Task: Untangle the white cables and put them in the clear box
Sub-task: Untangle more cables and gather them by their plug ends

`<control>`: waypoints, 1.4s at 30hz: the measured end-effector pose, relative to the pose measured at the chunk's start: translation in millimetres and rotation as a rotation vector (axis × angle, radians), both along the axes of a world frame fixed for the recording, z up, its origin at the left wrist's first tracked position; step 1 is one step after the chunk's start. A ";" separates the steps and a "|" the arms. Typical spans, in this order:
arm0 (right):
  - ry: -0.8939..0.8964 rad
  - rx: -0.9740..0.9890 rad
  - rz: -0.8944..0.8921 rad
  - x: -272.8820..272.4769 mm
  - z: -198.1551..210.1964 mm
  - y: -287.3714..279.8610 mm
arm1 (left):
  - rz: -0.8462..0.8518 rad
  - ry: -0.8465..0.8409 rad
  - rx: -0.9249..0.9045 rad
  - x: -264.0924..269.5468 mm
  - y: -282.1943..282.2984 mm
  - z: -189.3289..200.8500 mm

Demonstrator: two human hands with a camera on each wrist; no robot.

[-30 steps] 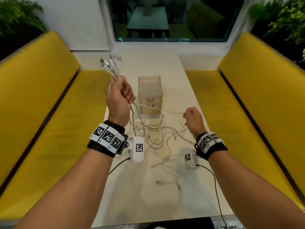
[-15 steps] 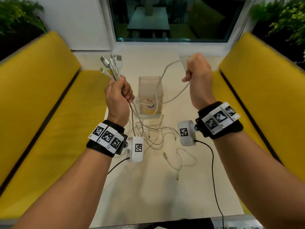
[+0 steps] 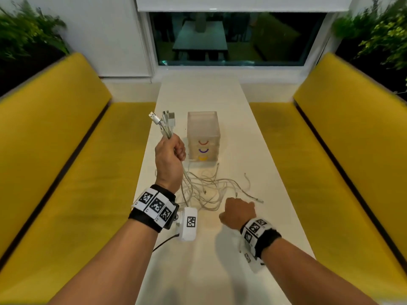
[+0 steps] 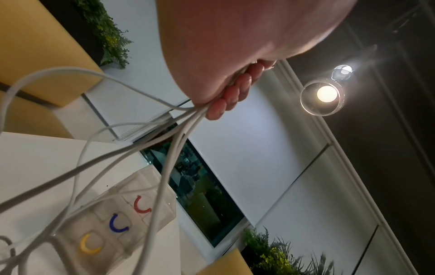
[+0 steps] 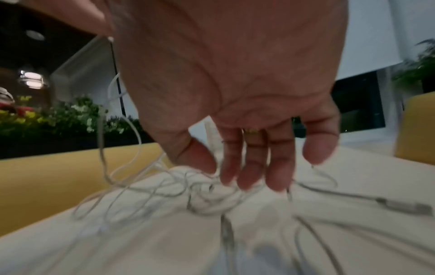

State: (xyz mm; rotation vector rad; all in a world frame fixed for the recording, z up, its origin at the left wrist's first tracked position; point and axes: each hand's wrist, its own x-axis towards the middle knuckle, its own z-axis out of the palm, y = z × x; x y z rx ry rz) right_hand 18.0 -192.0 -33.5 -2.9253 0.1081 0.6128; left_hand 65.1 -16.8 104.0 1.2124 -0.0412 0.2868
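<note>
While my left hand point(image 3: 169, 154), left of centre in the head view, grips a bundle of thin white cables point(image 3: 204, 190) with plugs fanned above the fist, my right hand point(image 3: 237, 213) hovers lower right, fingers point(image 5: 249, 158) loose and extended over the tangle. Just above centre stands the clear plastic box point(image 3: 203, 138) on the white table point(image 3: 242, 133).

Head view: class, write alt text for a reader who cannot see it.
A person's left hand grips a bundle of white cables, plugs upward, beside a clear box on a white table. The right hand reaches down over the loose tangle.
</note>
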 end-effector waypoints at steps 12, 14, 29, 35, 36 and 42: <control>0.200 0.168 0.174 -12.0 -3.7 -0.3 | -0.025 0.053 0.149 0.6 0.4 -12.9; 0.206 0.474 0.147 -4.7 24.6 -2.7 | -0.018 0.071 0.180 1.0 0.4 -16.3; -0.525 1.215 -0.144 25.2 153.4 41.9 | -0.173 0.052 0.160 -23.3 -30.0 -18.0; -0.600 1.122 -0.256 35.8 131.1 45.5 | -0.150 0.079 0.191 -27.0 -31.6 -16.7; -0.588 1.128 -0.265 36.7 127.3 45.4 | -0.134 0.100 0.198 -26.4 -31.2 -16.4; -0.530 1.099 -0.176 31.3 116.5 51.8 | -0.049 0.136 0.217 -22.5 -30.4 -11.9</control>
